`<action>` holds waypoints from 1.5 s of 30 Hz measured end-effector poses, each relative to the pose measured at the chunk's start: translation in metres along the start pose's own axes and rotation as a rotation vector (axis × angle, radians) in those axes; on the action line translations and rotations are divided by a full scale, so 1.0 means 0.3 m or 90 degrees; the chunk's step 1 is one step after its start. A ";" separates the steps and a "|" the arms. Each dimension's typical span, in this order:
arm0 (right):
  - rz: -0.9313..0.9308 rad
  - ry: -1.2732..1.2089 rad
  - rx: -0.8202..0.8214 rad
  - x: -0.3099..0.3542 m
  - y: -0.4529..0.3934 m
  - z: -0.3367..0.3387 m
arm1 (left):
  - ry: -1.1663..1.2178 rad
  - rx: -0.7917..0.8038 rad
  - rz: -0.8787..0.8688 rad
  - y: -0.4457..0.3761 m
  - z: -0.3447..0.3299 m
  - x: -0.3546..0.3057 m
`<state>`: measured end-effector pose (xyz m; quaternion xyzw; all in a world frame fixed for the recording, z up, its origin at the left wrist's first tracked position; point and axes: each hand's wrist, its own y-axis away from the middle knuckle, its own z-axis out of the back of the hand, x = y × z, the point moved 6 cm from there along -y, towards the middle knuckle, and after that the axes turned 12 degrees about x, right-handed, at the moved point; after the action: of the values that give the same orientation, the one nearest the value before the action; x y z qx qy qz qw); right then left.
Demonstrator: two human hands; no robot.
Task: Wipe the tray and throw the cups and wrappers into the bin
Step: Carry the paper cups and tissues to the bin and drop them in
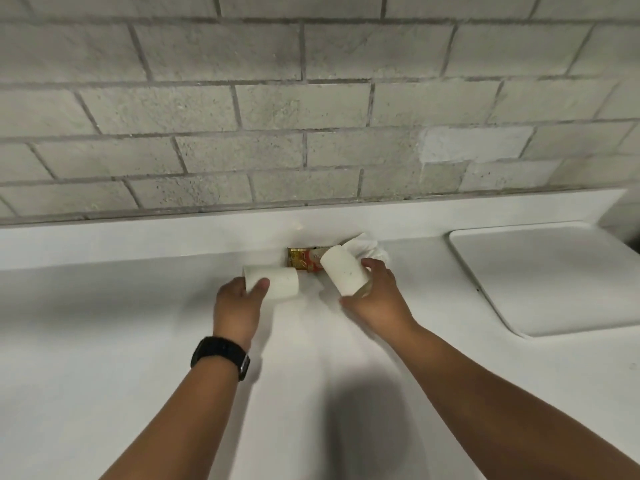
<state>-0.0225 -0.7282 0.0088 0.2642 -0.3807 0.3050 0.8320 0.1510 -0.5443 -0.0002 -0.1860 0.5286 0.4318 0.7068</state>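
Observation:
Two white paper cups lie near the back of a white counter (138, 341). My left hand (239, 306) grips the left cup (280, 280), which lies on its side. My right hand (377, 296) holds the right cup (341, 270), tilted with its base toward the wall. Behind the cups a gold and red wrapper (299, 259) lies against the counter's raised back edge. A crumpled white tissue (367, 247) sits just right of the wrapper, behind my right hand. A white tray (554, 278) lies flat at the right.
A grey brick wall (311, 116) rises behind the counter. A black watch (221, 356) is on my left wrist. No bin is in view.

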 end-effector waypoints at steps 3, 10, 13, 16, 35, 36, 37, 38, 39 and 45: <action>0.019 -0.075 -0.028 -0.043 0.096 0.046 | 0.078 0.033 -0.006 0.093 -0.060 0.015; 0.036 -0.160 -0.065 -0.163 0.339 0.169 | 0.066 0.111 -0.091 0.344 -0.238 -0.124; 0.028 -0.178 -0.082 -0.231 0.433 0.238 | 0.033 0.149 -0.108 0.424 -0.330 -0.164; 0.027 -0.210 -0.106 -0.309 0.531 0.316 | 0.003 0.176 -0.138 0.516 -0.429 -0.224; -0.072 -0.308 -0.409 -1.101 1.416 1.036 | -0.025 0.540 -0.253 1.263 -1.496 -0.458; -0.086 -0.323 -0.436 -1.154 1.465 1.066 | -0.025 0.563 -0.264 1.310 -1.554 -0.472; -0.100 -0.340 -0.459 -1.199 1.511 1.092 | -0.028 0.591 -0.274 1.355 -1.605 -0.485; -0.118 -0.356 -0.486 -1.267 1.579 1.123 | -0.033 0.629 -0.281 1.418 -1.681 -0.489; -0.132 -0.363 -0.506 -1.313 1.618 1.141 | -0.042 0.655 -0.296 1.456 -1.725 -0.496; -0.367 -0.336 -0.521 -1.716 1.891 1.123 | -0.161 0.777 -0.297 1.674 -2.056 -0.369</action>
<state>-0.8536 -0.7297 -0.0903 0.0803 -0.5752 -0.1835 0.7931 -0.6237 -0.7536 -0.0318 0.1898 0.5372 -0.0907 0.8168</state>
